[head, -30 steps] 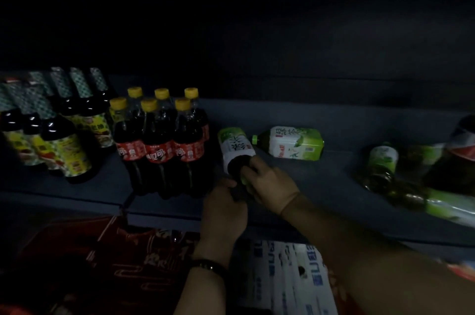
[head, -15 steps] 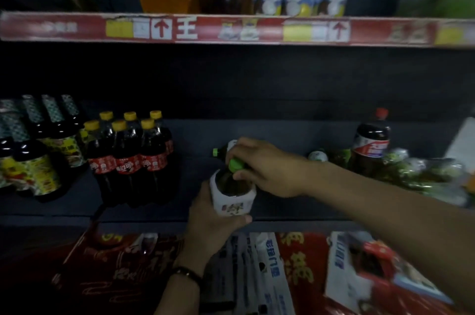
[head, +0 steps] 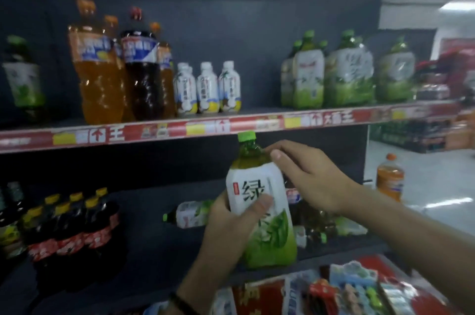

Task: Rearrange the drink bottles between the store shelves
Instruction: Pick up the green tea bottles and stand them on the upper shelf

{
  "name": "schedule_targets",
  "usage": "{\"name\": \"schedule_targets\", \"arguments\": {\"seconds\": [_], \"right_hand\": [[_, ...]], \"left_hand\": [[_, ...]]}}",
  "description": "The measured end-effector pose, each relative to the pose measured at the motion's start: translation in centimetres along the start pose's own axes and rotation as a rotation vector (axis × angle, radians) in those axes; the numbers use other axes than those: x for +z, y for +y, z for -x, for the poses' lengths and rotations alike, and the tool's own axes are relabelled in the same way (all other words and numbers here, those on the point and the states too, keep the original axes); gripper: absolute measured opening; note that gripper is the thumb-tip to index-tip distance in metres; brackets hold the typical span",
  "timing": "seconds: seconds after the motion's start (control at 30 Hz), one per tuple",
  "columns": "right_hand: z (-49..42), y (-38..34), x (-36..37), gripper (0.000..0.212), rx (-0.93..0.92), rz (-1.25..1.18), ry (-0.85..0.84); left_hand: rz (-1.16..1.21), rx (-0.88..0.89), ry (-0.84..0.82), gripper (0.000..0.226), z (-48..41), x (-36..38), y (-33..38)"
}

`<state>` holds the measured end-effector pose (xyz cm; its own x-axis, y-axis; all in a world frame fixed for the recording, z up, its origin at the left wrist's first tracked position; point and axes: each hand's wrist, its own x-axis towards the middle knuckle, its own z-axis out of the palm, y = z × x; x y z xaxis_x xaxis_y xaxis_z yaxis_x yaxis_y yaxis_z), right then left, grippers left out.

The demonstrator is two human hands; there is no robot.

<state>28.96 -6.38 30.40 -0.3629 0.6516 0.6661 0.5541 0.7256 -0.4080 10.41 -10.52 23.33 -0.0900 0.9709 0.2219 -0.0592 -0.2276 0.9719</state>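
A green tea bottle (head: 259, 196) with a white and green label and a green cap stands upright in the air in front of the lower shelf (head: 144, 245). My left hand (head: 231, 227) grips its body from the left, thumb across the label. My right hand (head: 305, 176) holds its shoulder from the right, fingers curled at the neck. Its cap reaches just under the red price strip of the upper shelf (head: 164, 132). Another green tea bottle (head: 190, 213) lies on its side on the lower shelf behind it.
The upper shelf carries orange soda (head: 97, 67), a dark cola bottle (head: 141, 67), small white bottles (head: 208, 88) and wrapped green tea packs (head: 347, 73). Dark yellow-capped bottles (head: 74, 227) stand lower left. More bottles lie lower right (head: 321, 227). An orange bottle (head: 389, 178) stands on the aisle floor.
The bottle has come up from the lower shelf's front and now stands upright near the upper shelf's edge. Both hands rose with it, and my view tilted upward.
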Motion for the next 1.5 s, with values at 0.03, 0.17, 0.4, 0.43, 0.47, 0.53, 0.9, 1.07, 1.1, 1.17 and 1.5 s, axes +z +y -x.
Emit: {"name": "schedule_targets", "arguments": {"seconds": [0.03, 0.17, 0.4, 0.43, 0.47, 0.53, 0.9, 1.07, 1.1, 1.17, 1.5], "right_hand": [[0.2, 0.2, -1.8, 0.034, -0.043, 0.036, 0.069], [-0.5, 1.4, -7.7, 0.041, -0.115, 0.114, 0.24], [-4.7, 5.2, -13.1, 0.107, -0.002, 0.298, 0.245], [-5.7, 5.7, -13.6, 0.107, 0.019, 0.301, 0.26], [-6.8, 6.2, -14.1, 0.104, 0.041, 0.305, 0.278], [-8.9, 7.4, -14.6, 0.096, 0.105, 0.309, 0.319], [-13.6, 13.6, -12.4, 0.042, 0.497, 0.382, 0.341], [-12.9, 14.1, -10.9, 0.039, 0.507, 0.373, 0.372], [-12.7, 13.9, -10.9, 0.038, 0.498, 0.391, 0.362], [-12.2, 13.2, -11.1, 0.032, 0.471, 0.421, 0.342], [-7.8, 7.4, -6.8, 0.011, 0.114, 0.476, 0.282]], "left_hand": [[0.009, 0.043, -0.014, 0.045, -0.4, 1.2, 2.1], [-0.031, 0.155, -0.126, 0.056, -2.9, 5.8, 9.3], [-0.104, 0.312, -0.073, 0.061, -12.5, 13.4, 16.6], [-0.125, 0.333, -0.066, 0.062, -13.8, 14.3, 17.3], [-0.149, 0.35, -0.05, 0.063, -15.3, 15.1, 17.7], [-0.207, 0.39, -0.009, 0.07, -18.2, 16.6, 17.8], [-0.566, 0.299, -0.249, 0.074, -26.1, 20.0, 14.0], [-0.805, 0.313, -0.16, 0.031, -25.3, 19.3, 12.5], [-0.84, 0.336, -0.134, 0.026, -25.2, 19.1, 12.4], [-0.918, 0.371, -0.108, 0.019, -25.0, 18.4, 12.6], [-1.119, 1.053, 0.061, 0.008, -14.2, 7.1, 8.4]]}}
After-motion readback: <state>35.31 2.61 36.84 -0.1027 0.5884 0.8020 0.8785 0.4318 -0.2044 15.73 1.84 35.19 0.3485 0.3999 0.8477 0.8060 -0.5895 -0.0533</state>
